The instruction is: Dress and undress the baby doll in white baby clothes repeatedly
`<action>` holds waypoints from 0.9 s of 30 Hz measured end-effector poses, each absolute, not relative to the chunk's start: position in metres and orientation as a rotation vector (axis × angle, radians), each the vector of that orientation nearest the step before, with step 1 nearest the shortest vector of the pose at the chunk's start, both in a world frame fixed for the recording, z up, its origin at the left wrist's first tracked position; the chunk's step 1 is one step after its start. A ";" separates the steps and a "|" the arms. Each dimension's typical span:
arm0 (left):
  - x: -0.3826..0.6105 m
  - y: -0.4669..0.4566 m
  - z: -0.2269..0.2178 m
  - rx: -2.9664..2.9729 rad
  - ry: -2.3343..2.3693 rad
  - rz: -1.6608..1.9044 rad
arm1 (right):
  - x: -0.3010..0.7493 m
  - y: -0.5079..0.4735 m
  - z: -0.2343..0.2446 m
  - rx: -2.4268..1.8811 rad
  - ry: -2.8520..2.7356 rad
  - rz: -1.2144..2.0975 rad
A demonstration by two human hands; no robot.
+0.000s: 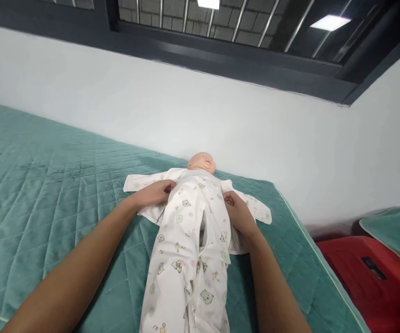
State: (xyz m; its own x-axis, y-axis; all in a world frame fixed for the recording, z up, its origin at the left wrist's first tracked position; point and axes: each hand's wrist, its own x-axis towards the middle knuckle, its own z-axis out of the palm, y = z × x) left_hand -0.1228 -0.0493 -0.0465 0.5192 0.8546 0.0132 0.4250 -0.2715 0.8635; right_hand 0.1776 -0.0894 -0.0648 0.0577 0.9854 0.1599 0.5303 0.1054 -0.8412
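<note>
Left hand (153, 193) and right hand (236, 210) each pinch the patterned white romper (189, 240)

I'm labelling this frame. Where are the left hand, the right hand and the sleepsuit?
sleepsuit (186, 222): head view, printed front over the belly.
left hand (153, 193): head view, back of the hand, pinching the sleepsuit.
right hand (239, 213): head view, back of the hand, pinching it too.

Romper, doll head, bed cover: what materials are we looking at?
Romper: soft matte knit cotton, probably; it wrinkles and drapes limp. Doll head: smooth moulded vinyl or silicone, slight sheen. Bed cover: quilted teal plush, likely velvet-type; diamond stitching, shaded nap.
</note>
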 end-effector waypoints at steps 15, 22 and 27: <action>-0.113 -0.046 -0.059 1.979 1.214 0.786 | 0.186 -0.093 -0.062 -1.308 -1.543 1.056; -0.107 -0.044 -0.059 1.933 1.498 0.822 | 0.184 -0.087 -0.065 -1.486 -1.578 0.817; -0.103 -0.044 -0.056 1.905 1.604 0.770 | 0.176 -0.085 -0.068 -1.713 -1.528 0.377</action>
State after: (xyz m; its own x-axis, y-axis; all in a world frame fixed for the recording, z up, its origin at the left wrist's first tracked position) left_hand -0.1030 -0.0437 -0.0556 0.1332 0.9872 0.0879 0.6864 -0.1559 0.7103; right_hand 0.1761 -0.0851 -0.0678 0.2281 0.9334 0.2770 0.6972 0.0420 -0.7157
